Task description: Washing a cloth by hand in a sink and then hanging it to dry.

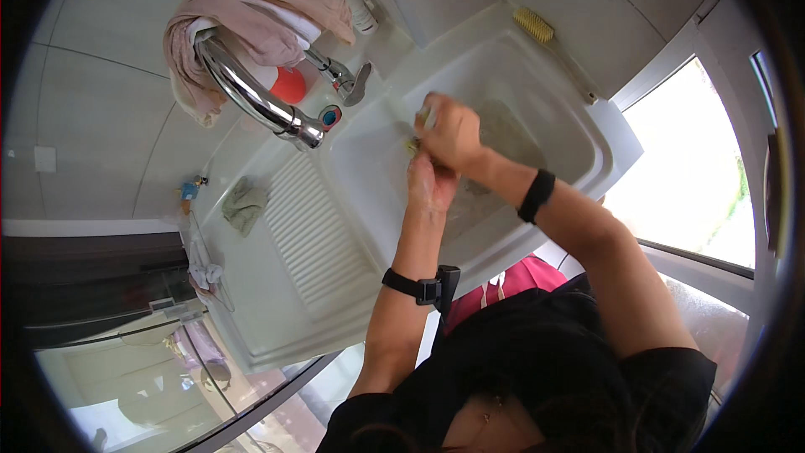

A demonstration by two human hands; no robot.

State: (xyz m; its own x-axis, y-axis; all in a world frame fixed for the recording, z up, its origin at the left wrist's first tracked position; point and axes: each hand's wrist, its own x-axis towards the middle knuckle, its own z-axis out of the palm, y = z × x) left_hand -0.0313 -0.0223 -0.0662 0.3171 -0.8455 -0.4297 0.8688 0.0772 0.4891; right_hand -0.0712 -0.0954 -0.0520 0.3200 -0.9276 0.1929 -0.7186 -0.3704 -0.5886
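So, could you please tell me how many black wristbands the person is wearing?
2: one black wristband on the left wrist near the sink's front rim, one on the right wrist above the basin. None seem hidden.

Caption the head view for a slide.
Over a white sink, the right hand and left hand rub a small greenish item together beside a chrome tap.

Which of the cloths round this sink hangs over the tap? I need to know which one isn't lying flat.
The pink cloth, draped over the chrome tap. The small greenish cloth lies crumpled on the white ribbed drainboard instead.
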